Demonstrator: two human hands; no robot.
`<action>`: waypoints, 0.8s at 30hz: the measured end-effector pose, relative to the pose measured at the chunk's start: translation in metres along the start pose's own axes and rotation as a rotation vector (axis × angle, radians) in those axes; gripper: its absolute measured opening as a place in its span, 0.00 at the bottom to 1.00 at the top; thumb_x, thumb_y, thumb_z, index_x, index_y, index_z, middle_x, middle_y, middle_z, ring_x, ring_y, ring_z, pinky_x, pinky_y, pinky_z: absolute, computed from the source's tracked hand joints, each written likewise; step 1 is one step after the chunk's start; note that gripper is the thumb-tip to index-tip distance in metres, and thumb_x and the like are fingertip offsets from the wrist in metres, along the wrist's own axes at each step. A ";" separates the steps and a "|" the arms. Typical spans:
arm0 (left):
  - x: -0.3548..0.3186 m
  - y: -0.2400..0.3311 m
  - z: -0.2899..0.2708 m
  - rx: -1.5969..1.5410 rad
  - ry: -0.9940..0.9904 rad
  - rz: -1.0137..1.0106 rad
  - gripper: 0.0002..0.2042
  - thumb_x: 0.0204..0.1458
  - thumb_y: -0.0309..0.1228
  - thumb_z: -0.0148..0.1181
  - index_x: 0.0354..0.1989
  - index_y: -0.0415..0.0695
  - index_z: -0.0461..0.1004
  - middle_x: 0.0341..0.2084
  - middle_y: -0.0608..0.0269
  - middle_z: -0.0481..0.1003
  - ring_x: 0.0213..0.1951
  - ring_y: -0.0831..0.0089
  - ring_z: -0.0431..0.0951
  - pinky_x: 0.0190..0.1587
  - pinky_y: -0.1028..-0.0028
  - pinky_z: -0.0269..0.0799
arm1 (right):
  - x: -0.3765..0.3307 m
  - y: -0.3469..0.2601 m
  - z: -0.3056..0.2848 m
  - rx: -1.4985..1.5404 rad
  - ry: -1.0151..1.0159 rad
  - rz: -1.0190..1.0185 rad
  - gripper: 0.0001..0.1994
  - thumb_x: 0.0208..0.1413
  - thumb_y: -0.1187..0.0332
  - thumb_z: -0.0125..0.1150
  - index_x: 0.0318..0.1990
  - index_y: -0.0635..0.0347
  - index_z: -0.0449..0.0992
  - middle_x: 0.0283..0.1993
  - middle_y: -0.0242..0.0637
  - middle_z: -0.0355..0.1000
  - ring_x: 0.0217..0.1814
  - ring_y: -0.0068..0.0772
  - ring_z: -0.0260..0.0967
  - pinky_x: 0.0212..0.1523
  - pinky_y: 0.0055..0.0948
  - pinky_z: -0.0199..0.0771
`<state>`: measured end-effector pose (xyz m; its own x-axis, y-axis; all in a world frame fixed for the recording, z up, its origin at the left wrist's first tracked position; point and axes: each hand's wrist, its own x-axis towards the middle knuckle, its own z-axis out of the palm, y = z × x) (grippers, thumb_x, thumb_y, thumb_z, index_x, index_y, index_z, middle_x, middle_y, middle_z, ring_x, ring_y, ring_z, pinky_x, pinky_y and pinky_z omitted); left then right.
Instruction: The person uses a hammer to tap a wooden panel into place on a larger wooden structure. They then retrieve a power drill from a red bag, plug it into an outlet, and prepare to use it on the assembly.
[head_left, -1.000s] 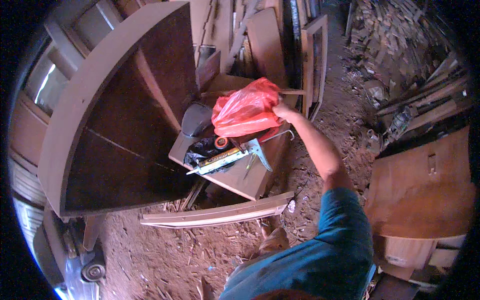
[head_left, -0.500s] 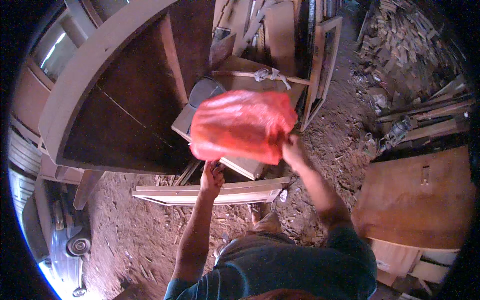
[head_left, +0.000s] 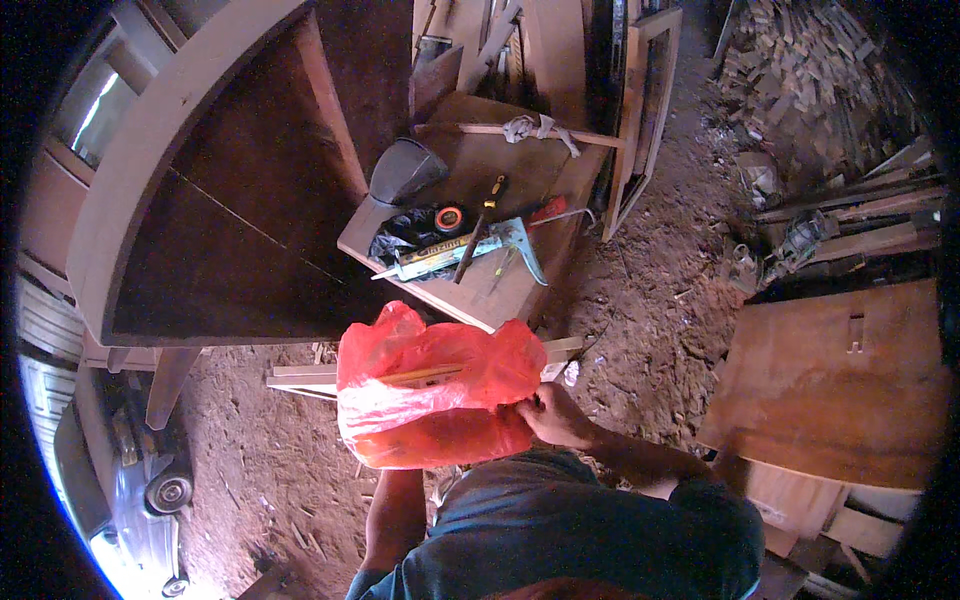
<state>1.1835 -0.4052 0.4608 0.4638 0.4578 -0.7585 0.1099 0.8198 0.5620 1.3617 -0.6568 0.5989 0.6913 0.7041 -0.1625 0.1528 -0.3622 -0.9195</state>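
A translucent red plastic bag (head_left: 400,420) is held close in front of my body, bulging with contents. Something long and yellowish shows at its upper part; I cannot make out what it is. My right hand (head_left: 552,415) is closed on the bag's right end. Below the bag my left forearm (head_left: 395,515) comes up, but the bag hides that hand and its fingers. Beyond the bag, a caulking gun (head_left: 515,245) with a cartridge lies on a wooden board (head_left: 480,308), beside a screwdriver-like tool with a yellow-and-black handle (head_left: 497,187).
A roll of orange tape (head_left: 449,218) and a grey scoop-shaped container (head_left: 405,172) are also on the board. A large curved wooden panel (head_left: 240,210) stands at left. A brown wooden panel (head_left: 830,390) is at right, and scrap wood (head_left: 820,80) is heaped far right.
The red bag has come down and toward my body, uncovering the caulking gun and tools on the board. My right hand came along with it; my left hand has passed out of sight under it.
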 end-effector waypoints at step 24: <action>-0.073 -0.053 -0.116 -0.098 0.300 0.039 0.19 0.66 0.51 0.50 0.46 0.48 0.75 0.23 0.74 0.71 0.16 0.84 0.60 0.19 0.76 0.56 | 0.043 -0.130 -0.060 -0.072 -1.274 -0.505 0.14 0.64 0.63 0.64 0.49 0.64 0.76 0.30 0.41 0.78 0.32 0.36 0.79 0.35 0.37 0.78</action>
<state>1.0420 -0.4422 0.4480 0.1841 0.5591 -0.8084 0.0051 0.8219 0.5696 1.4133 -0.6161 0.7331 -0.5650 0.8223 -0.0682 0.2549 0.0954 -0.9623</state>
